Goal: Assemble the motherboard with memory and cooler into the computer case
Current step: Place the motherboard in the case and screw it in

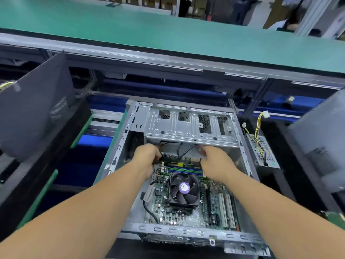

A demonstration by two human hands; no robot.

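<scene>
An open grey computer case (119,148) lies on its side in front of me. The green motherboard (188,215) sits inside it, with a black cooler fan (183,189) bearing a purple label and blue memory slots (183,170) above the fan. My left hand (147,157) grips the board's far left corner. My right hand (216,161) holds the far right edge, its fingers near black cables (183,148) under the drive cage (186,124). What the fingertips pinch is hidden.
A power supply (263,152) with yellow and black wires lies right of the case. Dark grey side panels lean at the left (35,105) and right (321,137). A green conveyor belt (149,28) runs across the back. Blue trays lie below left.
</scene>
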